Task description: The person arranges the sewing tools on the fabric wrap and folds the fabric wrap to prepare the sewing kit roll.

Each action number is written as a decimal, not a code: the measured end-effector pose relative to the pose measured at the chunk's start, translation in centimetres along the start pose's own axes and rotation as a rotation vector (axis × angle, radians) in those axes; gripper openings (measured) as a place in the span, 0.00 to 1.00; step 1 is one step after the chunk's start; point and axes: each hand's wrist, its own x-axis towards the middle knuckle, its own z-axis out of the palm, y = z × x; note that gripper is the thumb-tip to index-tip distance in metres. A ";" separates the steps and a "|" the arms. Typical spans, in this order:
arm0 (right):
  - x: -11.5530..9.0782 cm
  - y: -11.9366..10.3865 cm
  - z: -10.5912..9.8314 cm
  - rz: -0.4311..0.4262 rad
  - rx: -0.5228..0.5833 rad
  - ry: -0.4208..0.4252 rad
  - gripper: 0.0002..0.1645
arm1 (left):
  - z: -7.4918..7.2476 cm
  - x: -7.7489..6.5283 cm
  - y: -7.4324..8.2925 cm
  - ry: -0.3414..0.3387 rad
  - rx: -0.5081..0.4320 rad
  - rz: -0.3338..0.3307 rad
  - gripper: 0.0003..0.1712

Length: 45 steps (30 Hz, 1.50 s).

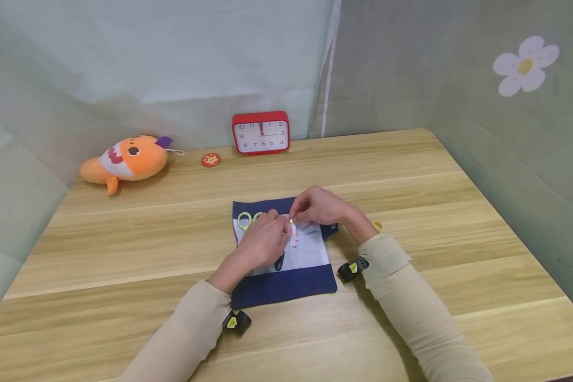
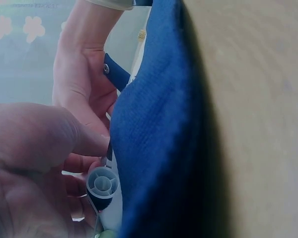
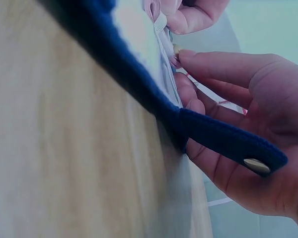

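An unrolled sewing pouch point(image 1: 286, 286), navy with a white lining, lies on the table. A pink and white tape measure point(image 1: 293, 236), folded to a narrow strip with a small gold end, lies on the lining. My right hand point(image 1: 321, 206) pinches that gold end between thumb and fingertip. Beside it, my left hand point(image 1: 266, 237) has curled fingers at the lining, its fingertips pinching the pouch's white elastic band point(image 3: 161, 22). Green-handled scissors point(image 1: 244, 220) sit partly under my left hand. A thread spool point(image 2: 102, 183) shows by my left fingers. A dark handle point(image 1: 279, 261) pokes out below that hand.
The pouch's snap strap point(image 1: 330, 229) sticks out on the right, under my right wrist. A small yellow ring point(image 1: 378, 226) lies beyond it. Along the back stand an orange plush toy point(image 1: 145, 159), a red round disc point(image 1: 211, 160) and a red clock point(image 1: 261, 133).
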 end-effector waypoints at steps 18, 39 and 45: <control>-0.2 0.1 -0.2 -0.039 -0.046 -0.025 0.07 | -0.1 0.0 0.0 -0.011 0.027 0.013 0.09; 0.0 0.2 -0.1 -0.045 -0.064 -0.050 0.08 | 0.0 0.1 0.0 0.008 0.005 0.006 0.08; -0.8 -0.1 -1.0 -0.057 -0.039 0.028 0.07 | 0.0 0.0 0.0 0.017 -0.003 -0.003 0.08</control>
